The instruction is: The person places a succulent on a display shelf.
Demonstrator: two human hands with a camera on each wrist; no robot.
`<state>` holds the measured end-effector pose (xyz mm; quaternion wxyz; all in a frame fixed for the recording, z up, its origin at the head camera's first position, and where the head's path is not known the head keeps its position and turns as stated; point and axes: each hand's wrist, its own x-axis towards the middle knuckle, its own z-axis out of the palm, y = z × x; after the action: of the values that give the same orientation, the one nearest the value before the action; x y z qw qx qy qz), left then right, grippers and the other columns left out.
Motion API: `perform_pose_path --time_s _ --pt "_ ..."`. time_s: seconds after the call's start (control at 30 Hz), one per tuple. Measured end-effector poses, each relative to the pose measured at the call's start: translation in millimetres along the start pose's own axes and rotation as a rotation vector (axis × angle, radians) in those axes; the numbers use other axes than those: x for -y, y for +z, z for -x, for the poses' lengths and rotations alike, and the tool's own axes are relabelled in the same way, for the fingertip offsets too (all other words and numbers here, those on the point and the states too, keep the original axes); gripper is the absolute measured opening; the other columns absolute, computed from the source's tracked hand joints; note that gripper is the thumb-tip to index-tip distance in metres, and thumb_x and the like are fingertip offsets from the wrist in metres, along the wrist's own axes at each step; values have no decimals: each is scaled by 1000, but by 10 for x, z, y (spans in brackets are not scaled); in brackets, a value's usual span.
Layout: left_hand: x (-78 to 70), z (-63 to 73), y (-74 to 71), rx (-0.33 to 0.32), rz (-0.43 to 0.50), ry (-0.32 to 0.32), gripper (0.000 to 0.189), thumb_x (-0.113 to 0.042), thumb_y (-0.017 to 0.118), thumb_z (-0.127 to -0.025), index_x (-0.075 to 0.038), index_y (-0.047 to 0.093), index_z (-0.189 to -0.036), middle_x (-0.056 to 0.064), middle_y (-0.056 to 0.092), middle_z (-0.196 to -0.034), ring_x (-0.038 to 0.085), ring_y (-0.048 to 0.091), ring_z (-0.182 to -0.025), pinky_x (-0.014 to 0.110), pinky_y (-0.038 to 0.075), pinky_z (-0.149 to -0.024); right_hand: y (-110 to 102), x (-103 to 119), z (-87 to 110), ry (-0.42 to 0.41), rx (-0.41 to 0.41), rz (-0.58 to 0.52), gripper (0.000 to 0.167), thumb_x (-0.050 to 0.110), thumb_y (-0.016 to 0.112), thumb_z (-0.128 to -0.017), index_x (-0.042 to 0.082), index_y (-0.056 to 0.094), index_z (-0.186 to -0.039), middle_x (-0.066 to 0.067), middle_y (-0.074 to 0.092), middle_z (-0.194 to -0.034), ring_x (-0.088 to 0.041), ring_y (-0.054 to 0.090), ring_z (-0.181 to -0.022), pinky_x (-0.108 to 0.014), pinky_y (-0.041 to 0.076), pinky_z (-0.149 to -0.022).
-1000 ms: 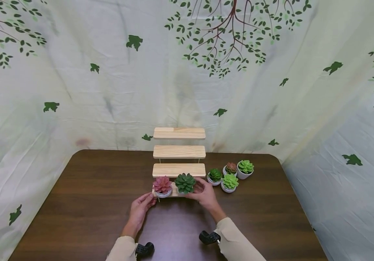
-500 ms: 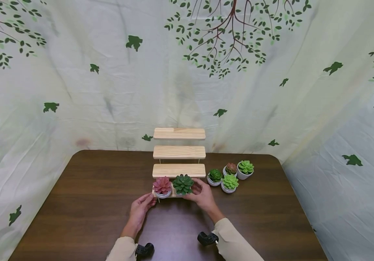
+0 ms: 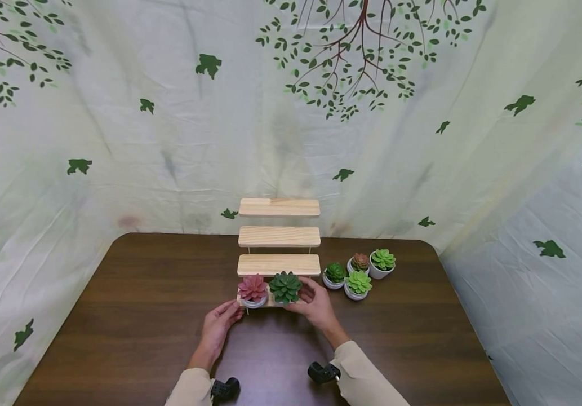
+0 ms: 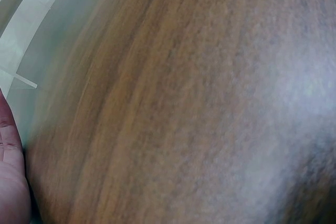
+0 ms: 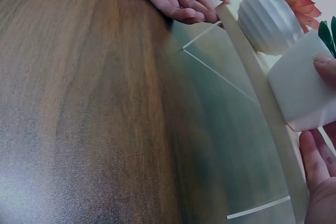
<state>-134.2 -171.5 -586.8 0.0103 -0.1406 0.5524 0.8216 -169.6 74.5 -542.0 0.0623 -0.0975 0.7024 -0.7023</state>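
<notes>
I judge the step in hand to be settling the dark green plant (image 3: 285, 287) on the stand's lowest board (image 5: 255, 82), just right of the red plant (image 3: 253, 287). The right hand (image 3: 318, 307) pinches its white pot (image 5: 302, 85), which touches the wood; the left hand (image 3: 216, 327) seems to pinch the board's left end. As I see it, the next move calls for lining up the pot, then parting the right fingers gently while the left steadies the stand. Four more plants (image 3: 359, 283) stand on the counter (image 3: 143, 316) to the right.
</notes>
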Motion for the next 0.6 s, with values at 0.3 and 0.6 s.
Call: perform_pose_path --time_s 0.3,0.6 --pt "2 4 0 3 4 -3 11 -4 56 -96 -3 67 -98 -4 69 -81 8 63 -75 21 54 -74 -7 8 3 -8 1 -5 63 -15 76 -70 -7 52 -127 -23 58 -124 -35 58 -112 -36 49 -94" --pt "12 -11 -3 -9 -5 -3 11 -4 56 -97 -1 67 -101 -3 69 -80 8 63 -75 21 54 -74 -122 117 135 -7 14 -53 63 -12 76 -74 -10 48 -130 -30 54 -126 -44 55 -115 -54 43 -99"
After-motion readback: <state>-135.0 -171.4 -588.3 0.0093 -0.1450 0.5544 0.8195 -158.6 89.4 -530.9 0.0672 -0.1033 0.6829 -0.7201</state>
